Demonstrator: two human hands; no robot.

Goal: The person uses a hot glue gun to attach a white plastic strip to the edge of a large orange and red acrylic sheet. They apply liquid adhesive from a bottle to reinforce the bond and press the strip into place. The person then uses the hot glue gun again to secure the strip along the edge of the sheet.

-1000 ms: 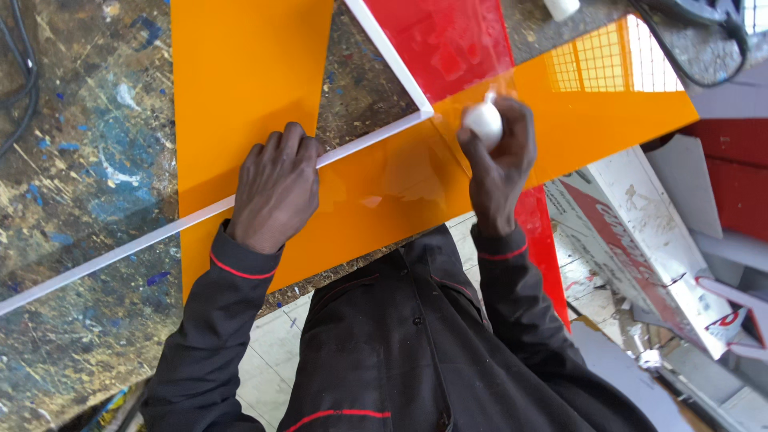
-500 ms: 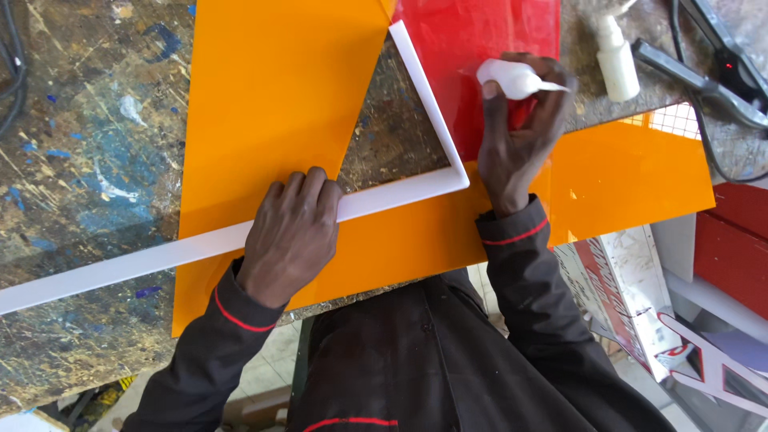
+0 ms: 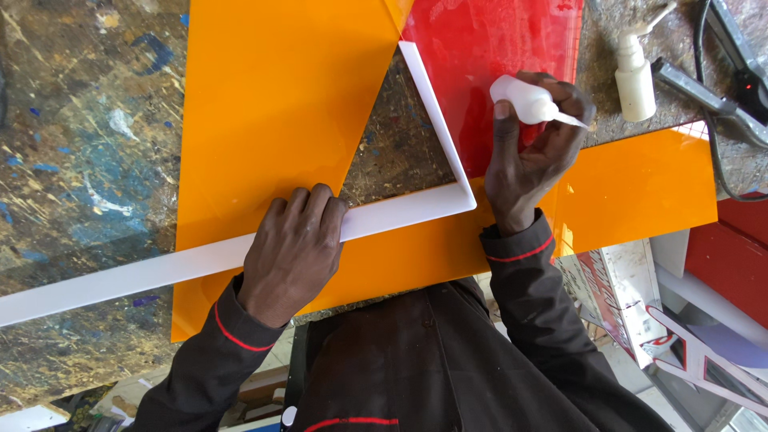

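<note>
The left hand [image 3: 294, 250] lies flat, fingers spread and closed on nothing, pressing the bent white plastic strip [image 3: 400, 212] down on the orange acrylic sheet [image 3: 280, 104]. The right hand's [image 3: 532, 152] grip is closed around a small white glue bottle [image 3: 528, 102], nozzle pointing away from the strip's corner, which sits just below and left of that grip. A good bond probably calls for steady pressure beside the corner and a thin bead along the strip's edge.

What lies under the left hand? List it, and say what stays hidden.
The left hand presses flat on the white strip, which lies across the orange sheet on the paint-stained workbench. The strip section beneath palm and fingers is covered.
</note>
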